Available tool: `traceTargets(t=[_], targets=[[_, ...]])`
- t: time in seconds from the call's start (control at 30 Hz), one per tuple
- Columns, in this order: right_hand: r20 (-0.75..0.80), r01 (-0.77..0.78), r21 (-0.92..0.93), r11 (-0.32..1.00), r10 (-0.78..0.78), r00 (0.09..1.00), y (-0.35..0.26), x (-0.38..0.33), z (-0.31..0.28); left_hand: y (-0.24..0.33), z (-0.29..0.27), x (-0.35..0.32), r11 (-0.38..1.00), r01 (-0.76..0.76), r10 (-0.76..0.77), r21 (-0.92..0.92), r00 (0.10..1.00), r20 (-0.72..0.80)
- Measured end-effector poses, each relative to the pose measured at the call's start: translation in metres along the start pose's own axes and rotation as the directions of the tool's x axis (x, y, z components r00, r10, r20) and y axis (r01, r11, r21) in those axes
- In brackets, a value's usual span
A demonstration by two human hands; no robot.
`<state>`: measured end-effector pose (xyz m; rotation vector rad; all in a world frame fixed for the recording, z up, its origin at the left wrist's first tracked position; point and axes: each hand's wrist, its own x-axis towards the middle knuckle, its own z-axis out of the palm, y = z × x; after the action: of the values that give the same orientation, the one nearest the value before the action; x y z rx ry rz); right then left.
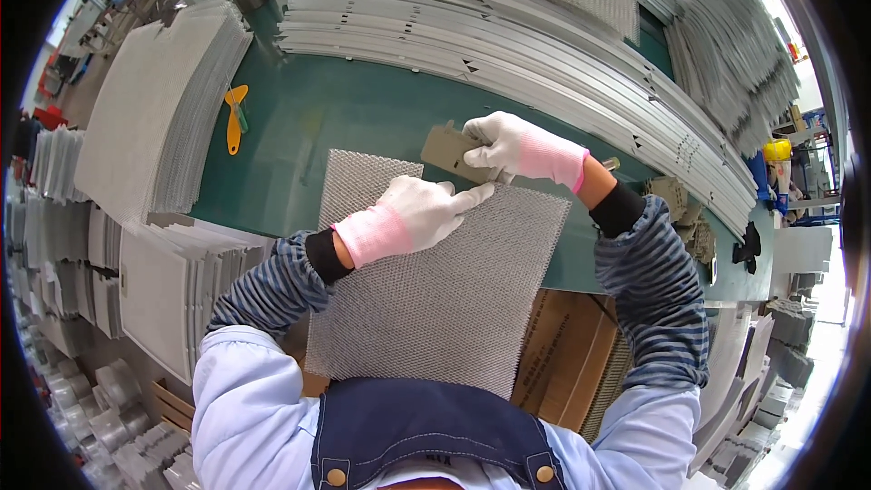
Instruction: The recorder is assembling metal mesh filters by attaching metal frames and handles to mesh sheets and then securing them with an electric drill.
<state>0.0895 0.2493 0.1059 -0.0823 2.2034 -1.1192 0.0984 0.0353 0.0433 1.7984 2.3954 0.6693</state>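
A grey metal mesh panel (pixel 426 308) lies in front of me, partly on the green table and reaching past its near edge toward my apron. My right hand (pixel 517 147) grips a flat beige plastic piece (pixel 445 149) with small cutouts, at the panel's far edge. Whether the piece touches the mesh cannot be made out. On the mesh, just below that piece, rests my left hand (pixel 422 210), its index finger stretched toward the right fingertips. Both hands wear white gloves with pink cuffs.
Long metal strips (pixel 435 32) are stacked across the far side of the green table (pixel 308 109). At left are a yellow scraper (pixel 236 118) and stacked mesh sheets (pixel 154 109). More beige pieces (pixel 670 192) lie at right. A cardboard box (pixel 567 354) stands below the table edge.
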Motion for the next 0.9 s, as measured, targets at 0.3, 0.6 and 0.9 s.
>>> traceTargets(t=[0.3,0.6,0.9], targets=[[0.040,-0.031,-0.183,0.983,0.039,0.998,-0.009,-0.002,0.000,0.003,-0.028,-0.005,0.997,-0.072,0.074,0.014,0.983,-0.169],[-0.159,0.074,0.122,0.990,-0.054,0.986,-0.006,-0.024,0.018,-0.052,-0.073,0.017,0.847,0.365,-0.224,-0.387,0.904,0.363],[0.027,0.108,-0.108,0.988,-0.106,0.994,-0.015,-0.017,0.011,-0.045,-0.088,0.020,0.795,0.424,-0.230,-0.434,0.873,0.430]])
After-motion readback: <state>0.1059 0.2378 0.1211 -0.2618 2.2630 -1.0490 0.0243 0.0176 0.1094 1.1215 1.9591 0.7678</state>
